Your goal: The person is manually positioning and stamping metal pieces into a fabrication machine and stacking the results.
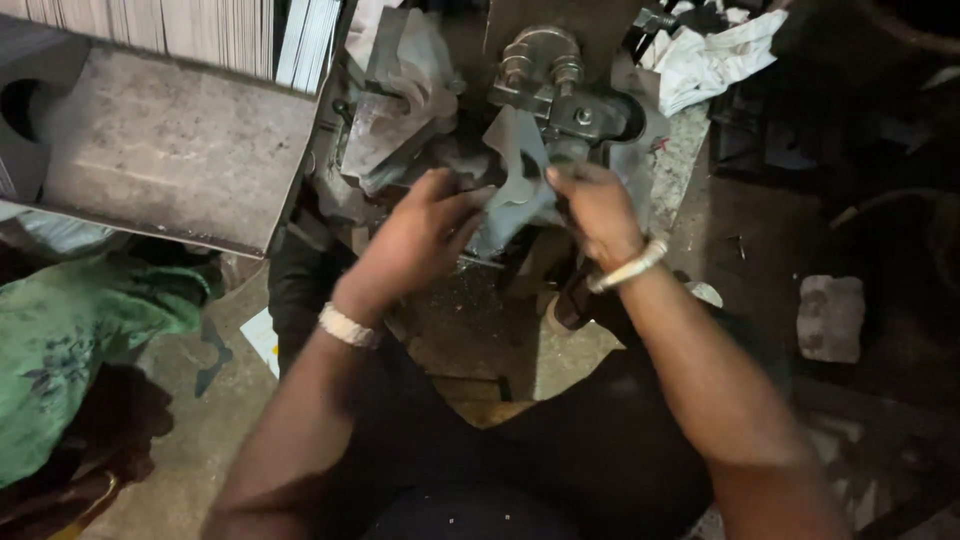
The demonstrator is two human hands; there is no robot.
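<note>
Metal sheet point(515, 190) btwn hands, press point(555, 85) behind, prob. touching.

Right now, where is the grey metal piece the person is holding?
In the head view, the grey metal piece sits at centre top, gripped between the left hand and right hand, just below the metal press machine.

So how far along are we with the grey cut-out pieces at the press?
Looks mid-run. Done: a pile of shaped grey pieces lies left of the press. In hand: both the left hand and the right hand hold one grey cut-out sheet under the press head. Left: a stack of flat sheets stands at the upper left, apparently unprocessed; the count can't be told.
</note>
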